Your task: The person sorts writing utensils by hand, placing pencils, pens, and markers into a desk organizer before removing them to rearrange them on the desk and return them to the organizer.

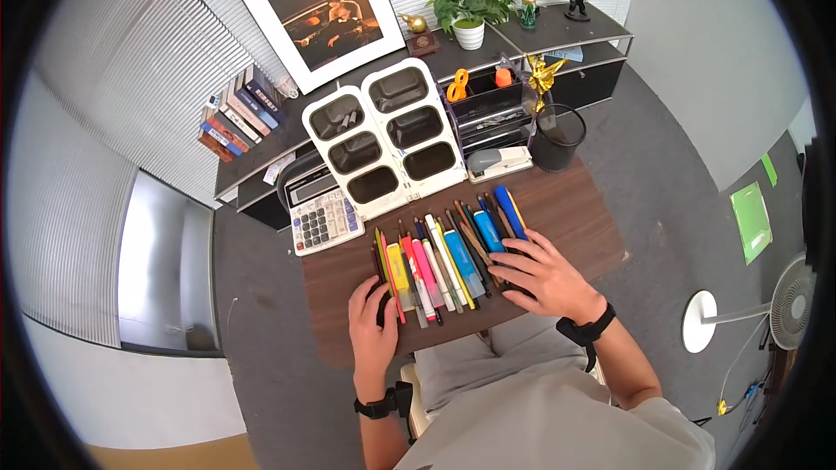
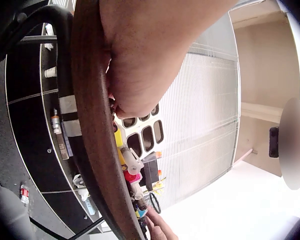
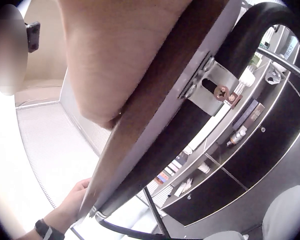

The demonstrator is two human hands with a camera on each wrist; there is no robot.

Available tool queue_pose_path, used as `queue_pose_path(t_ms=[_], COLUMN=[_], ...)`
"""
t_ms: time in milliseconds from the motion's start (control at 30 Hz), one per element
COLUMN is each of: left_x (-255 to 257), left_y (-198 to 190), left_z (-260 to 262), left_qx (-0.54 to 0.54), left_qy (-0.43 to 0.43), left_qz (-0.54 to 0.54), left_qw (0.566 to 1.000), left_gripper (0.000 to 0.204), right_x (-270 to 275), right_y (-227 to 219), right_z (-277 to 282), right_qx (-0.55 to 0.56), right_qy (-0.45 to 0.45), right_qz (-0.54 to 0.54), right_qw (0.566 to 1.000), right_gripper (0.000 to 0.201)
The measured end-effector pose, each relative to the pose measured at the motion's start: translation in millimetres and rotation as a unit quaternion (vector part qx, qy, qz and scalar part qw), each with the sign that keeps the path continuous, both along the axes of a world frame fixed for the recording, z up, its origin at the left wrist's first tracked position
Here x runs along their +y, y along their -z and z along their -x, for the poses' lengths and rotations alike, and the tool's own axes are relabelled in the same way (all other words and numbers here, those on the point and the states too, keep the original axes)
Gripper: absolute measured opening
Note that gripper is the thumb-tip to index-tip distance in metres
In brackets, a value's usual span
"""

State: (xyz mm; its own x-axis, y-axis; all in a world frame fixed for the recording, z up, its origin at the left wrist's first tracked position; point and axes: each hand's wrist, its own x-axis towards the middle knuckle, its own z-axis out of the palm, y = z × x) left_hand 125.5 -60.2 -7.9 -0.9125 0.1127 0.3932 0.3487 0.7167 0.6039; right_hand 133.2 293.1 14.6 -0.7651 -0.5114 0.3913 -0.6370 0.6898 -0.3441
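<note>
A row of pens, pencils and markers lies side by side on the brown table (image 1: 575, 235). Among them are a yellow highlighter (image 1: 398, 270), a pink highlighter (image 1: 427, 270) and a blue highlighter (image 1: 463, 261). My left hand (image 1: 373, 335) rests at the row's left end, fingers bent loosely beside the outermost pencils. At the right end, my right hand (image 1: 553, 283) lies with fingers spread, the tips over the pencils below a dark-blue pen (image 1: 510, 211). Both wrist views show mostly the heel of each hand at the table edge; the fingertips are hidden there.
Behind the row stands a white organizer (image 1: 402, 177) with several dark compartments. A calculator (image 1: 324, 222) sits to its left, a stapler (image 1: 500, 162) to its right. Further right are a black mesh cup (image 1: 557, 152) and a holder with orange scissors (image 1: 457, 85). A low cabinet (image 1: 601, 26) backs the table.
</note>
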Motion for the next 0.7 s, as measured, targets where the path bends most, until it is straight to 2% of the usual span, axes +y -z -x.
queue_pose_path(t_ms=[167,267,467,700], left_x=[0.6,1.2,1.7,3.7], left_y=[0.1,-0.2,0.4,-1.1], left_z=[-0.3,-0.5,0.3,0.6], left_qx=[-0.014,-0.018,-0.011,-0.005], left_qy=[-0.009,-0.013,-0.014,-0.019], left_qz=[0.007,0.007,0.009,0.014], left_qw=[1.0,1.0,1.0,1.0], left_gripper=[0.027,0.027,0.027,0.026], right_x=[2.6,1.2,6.1,3.2], right_y=[8.9,-2.7,-2.0,-2.1], right_z=[1.8,0.6,3.0,2.3], right_qx=[0.005,0.006,-0.029,0.013], right_qy=[0.022,0.035,-0.005,0.063], right_qz=[0.044,0.038,0.095,0.103], right_qw=[0.999,0.999,0.995,0.993], right_gripper=[0.045,0.045,0.044,0.042])
